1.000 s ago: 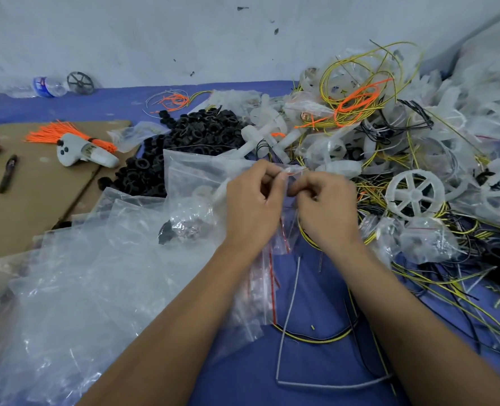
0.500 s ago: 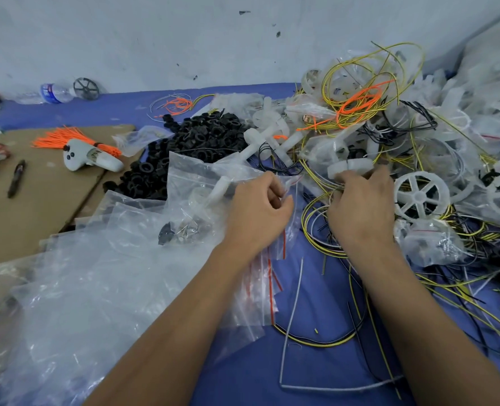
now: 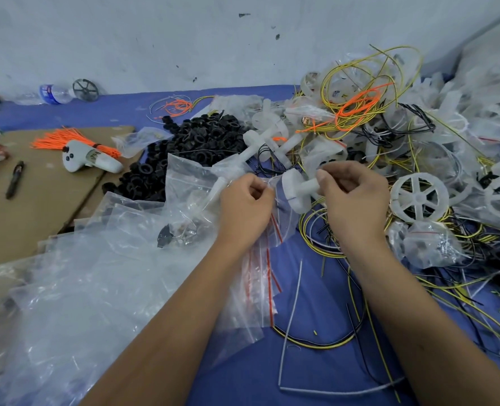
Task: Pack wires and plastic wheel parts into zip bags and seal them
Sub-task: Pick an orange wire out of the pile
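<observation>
Fingers of the left hand (image 3: pixel 244 205) pinch the mouth of a clear zip bag (image 3: pixel 281 221), while the right hand (image 3: pixel 352 197) grips a white plastic wheel part (image 3: pixel 297 190) by its stem, disc just right of the opening. Risk: the limp bag mouth may fold closed, so the broad disc catches the rim and drops into the tangled wires (image 3: pixel 324 232) on the blue mat (image 3: pixel 316 332).

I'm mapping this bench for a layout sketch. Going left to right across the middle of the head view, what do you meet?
Black pen → white handheld tool → left hand → white plastic part → right hand → white spoked wheel.
</observation>
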